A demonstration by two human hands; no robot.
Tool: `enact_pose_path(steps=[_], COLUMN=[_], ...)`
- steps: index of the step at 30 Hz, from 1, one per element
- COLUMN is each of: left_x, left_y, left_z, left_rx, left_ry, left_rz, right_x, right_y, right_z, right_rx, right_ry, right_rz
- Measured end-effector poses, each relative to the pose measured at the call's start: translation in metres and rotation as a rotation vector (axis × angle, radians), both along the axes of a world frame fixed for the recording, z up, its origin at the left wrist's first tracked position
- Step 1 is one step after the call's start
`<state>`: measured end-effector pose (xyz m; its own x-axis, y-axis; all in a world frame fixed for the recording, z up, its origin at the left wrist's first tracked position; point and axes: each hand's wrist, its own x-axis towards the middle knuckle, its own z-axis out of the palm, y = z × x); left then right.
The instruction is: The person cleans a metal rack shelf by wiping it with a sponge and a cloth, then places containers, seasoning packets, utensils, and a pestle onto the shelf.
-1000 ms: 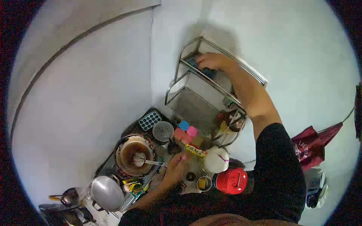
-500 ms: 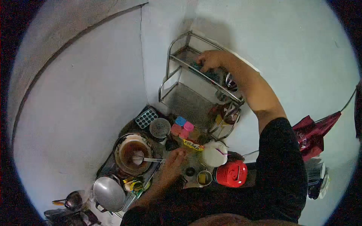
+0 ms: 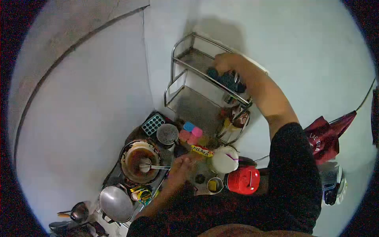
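The ladle (image 3: 145, 165) is already seated in the pan (image 3: 136, 147) at left, its head resting in the brown contents (image 3: 136, 161). Its handle is held by the left hand (image 3: 181, 166), with the grip pressed together around the handle end. The right hand (image 3: 231, 63) is extended to the far upper shelf of the rack (image 3: 194, 57), at a dark item (image 3: 228, 81); because this area is blurred and shaded, whether its grip is spread or pinching cannot be told. No item is seen lifted clear of the shelf, so work there is judged unfinished. The rack is formed of bent metal tubing with flat, dull shelves. The pan is round, with a pale, stained inner wall. At near left, a bowl-shaped wok (image 3: 116, 203) of grey metal is placed. Toward the right, a glossy red container (image 3: 241, 181) is positioned beside a rounded white container (image 3: 223, 161).
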<state>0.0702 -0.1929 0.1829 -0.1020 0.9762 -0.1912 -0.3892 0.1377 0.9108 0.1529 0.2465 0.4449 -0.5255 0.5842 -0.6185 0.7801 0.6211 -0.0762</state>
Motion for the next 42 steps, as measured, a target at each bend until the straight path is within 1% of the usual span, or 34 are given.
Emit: enact_pose_path(steps=[2,3,4,5,7,8,10,11,12,14,15,16,17,19,20,23,24,25,27,29,32,35,36,37,39,40,42], left_x=[0.005,0.007,0.009,0.009,0.009,0.009,0.005,0.004,0.003,-0.001,-0.003,-0.005,-0.006,-0.008,-0.008,-0.008,-0.008,-0.007,-0.009,-0.003,0.002,0.003,0.004,0.005,0.003,0.003,0.005], left_y=[0.002,0.001,0.000,0.000,0.000,-0.001,-0.004,-0.005,-0.007,-0.011,-0.014,-0.014,-0.015,-0.020,-0.022,-0.025,-0.027,-0.030,-0.028,-0.018,-0.007,-0.001,0.000,-0.001,-0.002,-0.002,-0.004], left_z=[0.000,0.000,-0.001,-0.003,-0.013,-0.016,-0.017,-0.017,-0.016,-0.012,-0.009,-0.009,-0.012,-0.023,-0.028,-0.040,-0.044,-0.047,-0.049,-0.042,-0.018,-0.010,-0.009,-0.009,-0.012,-0.012,-0.012], left_rx=[-0.022,-0.055,-0.089,-0.086,-0.071,-0.067,-0.054,-0.039,-0.023,-0.039,-0.059,-0.077,-0.073,-0.078,-0.082,-0.112,-0.125,-0.131,-0.163,-0.177,-0.117,-0.080,-0.052,-0.050,-0.074,-0.084,-0.062], left_ry=[0.019,0.042,0.066,0.073,0.063,0.055,0.088,0.117,0.145,0.164,0.181,0.197,0.200,0.088,0.027,0.053,0.068,0.064,0.122,0.146,0.115,0.118,0.115,0.114,0.023,-0.020,0.024], left_rz=[0.019,0.026,0.035,0.039,0.013,0.003,0.031,0.046,0.058,0.074,0.082,0.092,0.104,0.155,0.181,0.229,0.247,0.247,0.198,0.150,0.070,0.059,0.060,0.044,0.018,0.010,0.009], right_x=[-0.012,-0.019,-0.021,-0.021,-0.028,-0.032,-0.036,-0.038,-0.045,-0.068,-0.077,-0.083,-0.090,-0.104,-0.111,-0.119,-0.118,-0.113,-0.101,-0.089,-0.066,-0.043,-0.036,-0.030,-0.019,-0.012,0.008], right_y=[0.053,0.050,0.049,0.046,0.019,0.010,-0.011,-0.014,0.001,0.068,0.071,0.076,0.081,0.079,0.079,0.081,0.081,0.083,0.062,0.039,0.013,0.018,0.010,0.000,-0.015,-0.014,-0.006], right_z=[-0.057,-0.061,-0.063,-0.066,-0.050,-0.032,0.015,0.024,0.009,-0.054,-0.059,-0.060,-0.061,-0.067,-0.069,-0.081,-0.085,-0.085,-0.062,-0.049,-0.044,-0.018,-0.012,-0.007,0.001,0.009,0.030], right_rx=[0.447,0.666,0.666,0.535,0.261,0.255,0.291,0.309,0.308,0.565,0.692,0.695,0.734,0.793,0.785,0.877,0.869,0.741,0.488,0.465,0.392,0.304,0.306,0.290,0.255,0.261,-0.507], right_ry=[0.269,0.409,0.416,0.513,0.695,0.698,0.335,0.152,0.154,0.399,0.525,0.531,0.577,0.668,0.670,0.553,0.549,0.593,0.669,0.695,0.770,0.370,0.369,0.277,0.095,0.094,0.173], right_rz=[0.035,0.047,0.047,0.075,0.140,0.149,0.210,0.237,0.242,0.193,0.165,0.175,0.095,-0.077,-0.070,-0.033,-0.031,0.034,0.159,0.161,0.146,0.229,0.213,0.223,0.249,0.242,0.160])
